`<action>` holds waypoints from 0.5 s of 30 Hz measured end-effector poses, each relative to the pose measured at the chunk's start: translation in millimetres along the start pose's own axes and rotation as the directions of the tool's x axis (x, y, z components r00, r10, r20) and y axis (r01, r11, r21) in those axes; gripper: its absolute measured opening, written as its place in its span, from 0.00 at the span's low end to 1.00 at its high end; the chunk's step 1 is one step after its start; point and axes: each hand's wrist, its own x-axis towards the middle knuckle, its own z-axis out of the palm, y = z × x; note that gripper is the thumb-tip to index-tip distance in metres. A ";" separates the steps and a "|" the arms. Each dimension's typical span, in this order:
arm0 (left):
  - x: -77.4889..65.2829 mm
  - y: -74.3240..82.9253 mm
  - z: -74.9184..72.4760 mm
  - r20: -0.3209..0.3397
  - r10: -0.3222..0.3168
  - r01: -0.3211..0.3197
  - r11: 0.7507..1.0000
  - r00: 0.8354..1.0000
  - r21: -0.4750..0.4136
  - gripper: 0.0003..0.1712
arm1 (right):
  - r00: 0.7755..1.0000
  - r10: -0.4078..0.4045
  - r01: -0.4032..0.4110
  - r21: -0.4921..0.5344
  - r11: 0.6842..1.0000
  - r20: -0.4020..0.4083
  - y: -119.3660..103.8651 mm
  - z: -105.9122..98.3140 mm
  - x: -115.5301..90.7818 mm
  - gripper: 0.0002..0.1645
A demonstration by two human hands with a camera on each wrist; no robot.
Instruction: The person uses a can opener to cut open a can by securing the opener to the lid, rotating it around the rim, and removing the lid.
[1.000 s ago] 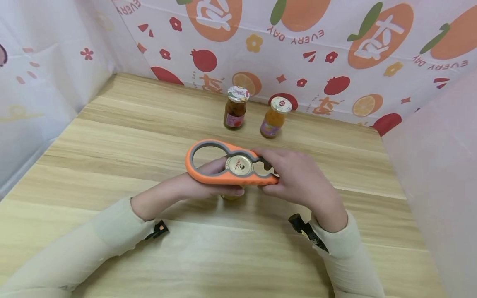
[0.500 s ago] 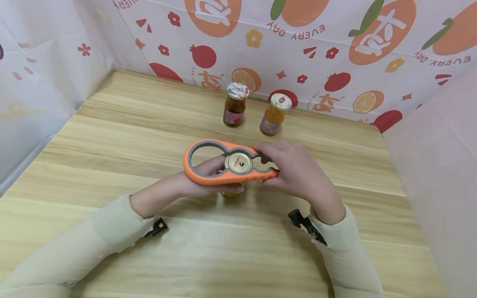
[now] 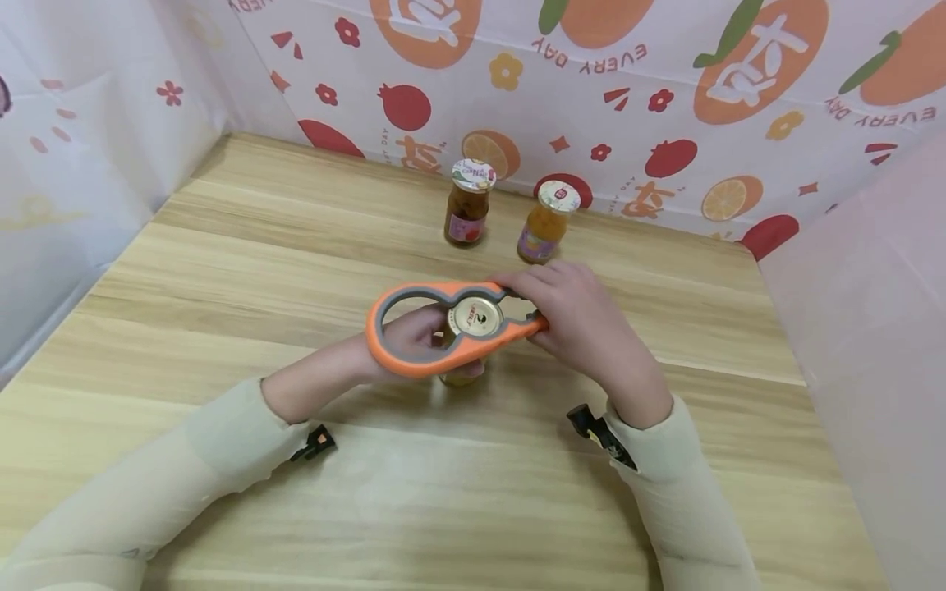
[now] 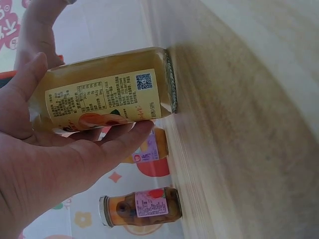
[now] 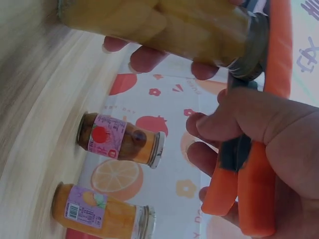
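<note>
A glass jar of pale yellow fruit (image 4: 107, 94) with a yellow label stands upright on the table. My left hand (image 4: 65, 164) grips its side, the fingers wrapping beneath the label in the left wrist view. Around the gold lid (image 3: 478, 317) sits an orange and grey jar opener (image 3: 443, 361), the lid lying in its middle opening. My right hand (image 3: 580, 316) holds the opener's two handles (image 5: 256, 194) together at the right end. Part of my left hand shows through the opener's large ring; the rest is hidden under it.
Two more jars stand at the back of the wooden table (image 3: 414, 484): a dark fruit jar (image 3: 466, 212) and an orange fruit jar (image 3: 545, 230). Behind them hangs a fruit-printed cloth (image 3: 458, 98). Plain pale sheeting (image 3: 879, 328) closes the right side.
The handle end of the jar opener has swung away from me, with my right hand moving the same way. Its ring end has come slightly nearer. My left hand keeps its place on the jar.
</note>
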 end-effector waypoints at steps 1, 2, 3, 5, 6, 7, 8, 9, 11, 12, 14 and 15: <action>1.1 0.3 -0.6 0.001 0.011 -0.011 1.000 1.000 0.019 0.38 | 1.000 0.000 0.000 -0.009 1.000 -0.008 0.6 1.0 1.1 0.33; 2.0 0.7 -1.2 0.007 0.018 -0.018 1.000 1.000 0.025 0.38 | 1.000 -0.001 0.001 -0.018 1.000 -0.014 1.4 2.2 2.1 0.32; 2.9 1.1 -1.8 0.014 0.025 -0.026 0.999 1.000 0.037 0.37 | 1.000 -0.003 0.002 -0.026 1.000 -0.020 2.4 3.4 3.1 0.33; 4.1 1.8 -2.9 0.042 0.017 -0.018 0.999 0.999 0.037 0.36 | 0.999 -0.014 0.013 -0.034 0.999 -0.032 4.3 5.8 4.8 0.32; 4.6 2.9 -3.8 0.059 0.007 -0.009 0.999 0.998 0.038 0.35 | 0.999 -0.025 0.024 -0.036 0.999 -0.041 5.2 6.8 6.3 0.32; 4.9 3.7 -4.7 0.074 -0.006 0.003 0.999 0.997 0.038 0.35 | 0.998 -0.041 0.039 -0.036 0.999 -0.051 6.2 7.8 7.6 0.31; 4.9 4.6 -5.3 0.092 -0.027 0.023 0.999 0.995 0.039 0.35 | 0.996 -0.059 0.057 -0.035 0.998 -0.062 7.5 8.8 8.9 0.30; 5.0 5.3 -5.9 0.106 -0.050 0.047 0.998 0.993 0.031 0.36 | 0.995 -0.076 0.074 -0.030 0.997 -0.069 9.0 9.7 10.3 0.30; 4.9 4.7 -6.6 0.144 -0.085 0.088 0.996 0.986 -0.008 0.35 | 0.991 -0.107 0.107 -0.016 0.994 -0.078 12.4 11.3 13.0 0.28; 4.7 3.1 -7.1 0.191 -0.101 0.132 0.978 0.976 -0.162 0.32 | 0.990 -0.121 0.120 -0.009 0.993 -0.080 14.2 12.1 14.5 0.27; 4.6 -0.9 -7.2 0.345 -0.118 0.311 0.752 0.931 -0.581 0.28 | 0.987 -0.143 0.144 0.005 0.990 -0.077 17.3 13.1 17.3 0.26; 4.7 -3.8 -7.1 0.428 -0.109 0.441 0.171 0.897 -0.881 0.27 | 0.986 -0.152 0.153 0.010 0.988 -0.074 18.8 13.4 18.6 0.26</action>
